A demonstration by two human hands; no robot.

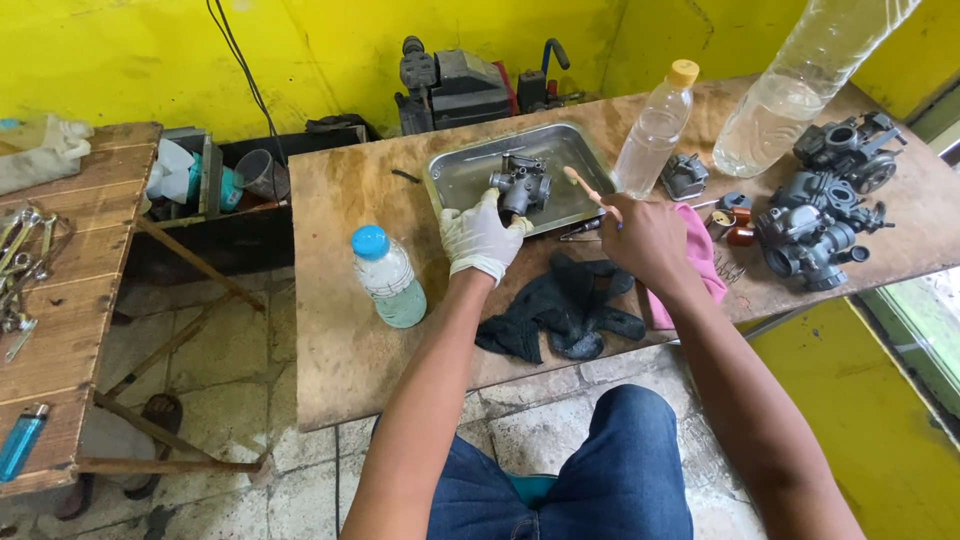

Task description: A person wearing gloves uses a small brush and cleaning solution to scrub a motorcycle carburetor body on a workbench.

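My gloved left hand (pixel 480 238) grips a grey carburetor (pixel 521 184) and holds it over the metal tray (pixel 462 177) at the back of the plywood table (pixel 340 330). My bare right hand (pixel 648 240) is closed around a small brush with a wooden handle (pixel 583 185), its tip pointing toward the carburetor. Close around my hands things crowd in: a black rag (pixel 560 310) lies just under my wrists, a pink cloth (pixel 700 255) sits beneath my right hand, and a bottle with a blue cap (pixel 388 277) stands just left of my left forearm. A clear bottle with a yellow cap (pixel 655 130) stands right behind the brush hand, and a larger clear bottle (pixel 790 90) leans beyond it. 3 more carburetors (pixel 825 215) and small parts fill the table's right end. The near left part of the table is bare wood up to its front edge. A second wooden bench (pixel 70 300) with wrenches (pixel 20 260) and a blue lighter (pixel 22 440) stands well apart on my left, with a gap of tiled floor (pixel 230 400) between.
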